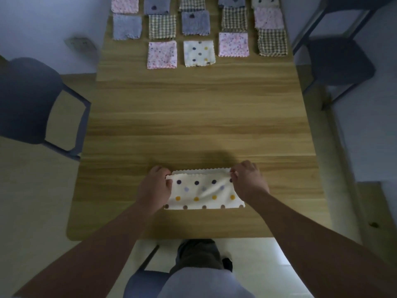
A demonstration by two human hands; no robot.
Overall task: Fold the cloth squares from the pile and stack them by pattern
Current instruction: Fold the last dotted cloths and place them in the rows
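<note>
**Cream, pink, grey-blue and checked cloths on pale wood grain**

At the near edge of the light-brown wood-grain tabletop [193, 117] lies a cream polka-dot cloth [204, 192] whose dots run in rows: dark purple, then pale lilac, then mustard yellow, then brown. Toward the far edge there are four patterns: a pale pink square speckled with purple flecks [162, 54], a cream square with navy, grey and yellow dots [199, 53], a tan-and-cream checked square [272, 42] and a plain grey-blue square [127, 26]. Another grey-blue square [195, 23] bears a single dark purple spot. The chair off the left edge [28, 100] is dark slate blue.
</note>
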